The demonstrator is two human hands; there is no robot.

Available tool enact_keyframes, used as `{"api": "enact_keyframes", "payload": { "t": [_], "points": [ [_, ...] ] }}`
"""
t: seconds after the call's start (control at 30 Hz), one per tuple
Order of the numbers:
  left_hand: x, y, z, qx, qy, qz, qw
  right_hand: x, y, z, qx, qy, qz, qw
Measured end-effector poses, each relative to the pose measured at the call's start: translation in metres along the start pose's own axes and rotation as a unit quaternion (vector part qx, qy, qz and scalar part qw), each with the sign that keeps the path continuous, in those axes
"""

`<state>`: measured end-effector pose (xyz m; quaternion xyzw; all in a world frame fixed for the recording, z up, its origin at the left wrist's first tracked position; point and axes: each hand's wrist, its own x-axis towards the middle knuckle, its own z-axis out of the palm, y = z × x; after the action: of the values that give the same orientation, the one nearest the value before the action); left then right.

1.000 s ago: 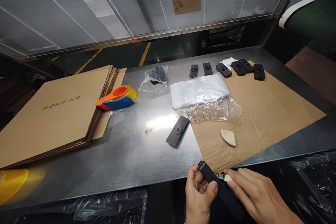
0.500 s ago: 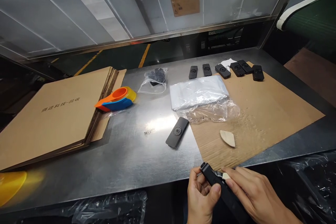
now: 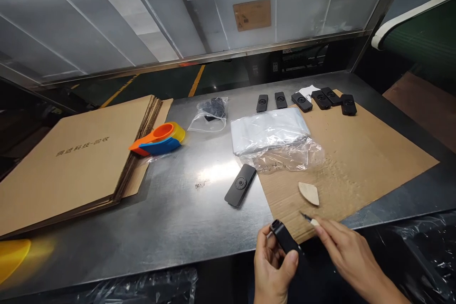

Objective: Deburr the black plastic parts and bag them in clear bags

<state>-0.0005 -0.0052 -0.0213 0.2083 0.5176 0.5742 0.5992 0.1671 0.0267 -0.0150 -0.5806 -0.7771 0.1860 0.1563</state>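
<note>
My left hand (image 3: 272, 266) is closed round a black remote-like device (image 3: 283, 236), held tilted over the table's front edge with its end pointing up and away. In my right hand (image 3: 347, 249) a small craft knife (image 3: 307, 219) is pinched, its thin dark blade pointing left and its pale grip between the fingers. The blade is apart from the device, over the cardboard sheet (image 3: 370, 152). Beyond the knife lies a pale fan-shaped piece (image 3: 308, 194). A similar black device (image 3: 241, 185) with a round dial rests on the metal table (image 3: 171, 218).
Several more black devices (image 3: 280, 100) line the back, some beside a white scrap (image 3: 308, 91). A stack of clear plastic bags (image 3: 270, 128) lies mid-table. A bagged dark item (image 3: 215, 109), an orange, blue and yellow tape dispenser (image 3: 160, 142) and stacked flat cartons (image 3: 81, 152) are leftward.
The craft knife was against the black device; my right hand has drawn it away to the upper right. My left hand holds the device in nearly the same place. The view tilts slightly up.
</note>
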Motion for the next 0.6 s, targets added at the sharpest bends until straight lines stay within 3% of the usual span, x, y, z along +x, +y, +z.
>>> {"api": "enact_keyframes", "payload": {
  "t": [0.07,0.13,0.23,0.33,0.43,0.6],
  "points": [
    [0.009,0.009,0.002,0.107,0.024,0.069,0.992,0.008,0.017,-0.006,-0.054,0.051,0.036,0.997],
    [0.021,0.019,0.008,0.244,0.022,0.174,0.954,0.020,0.039,-0.010,-0.138,0.095,0.079,0.983],
    [0.042,0.032,0.021,0.450,-0.066,0.274,0.848,0.041,0.073,-0.011,-0.221,0.134,0.115,0.959],
    [0.059,0.036,0.035,0.581,-0.152,0.279,0.749,0.059,0.087,-0.013,-0.236,0.177,0.101,0.950],
    [0.069,0.033,0.043,0.620,-0.190,0.267,0.713,0.070,0.075,-0.015,-0.219,0.199,0.044,0.954],
    [0.081,0.032,0.039,0.623,-0.285,0.235,0.690,0.103,0.031,-0.006,-0.144,0.134,-0.084,0.977]
  ]
}}
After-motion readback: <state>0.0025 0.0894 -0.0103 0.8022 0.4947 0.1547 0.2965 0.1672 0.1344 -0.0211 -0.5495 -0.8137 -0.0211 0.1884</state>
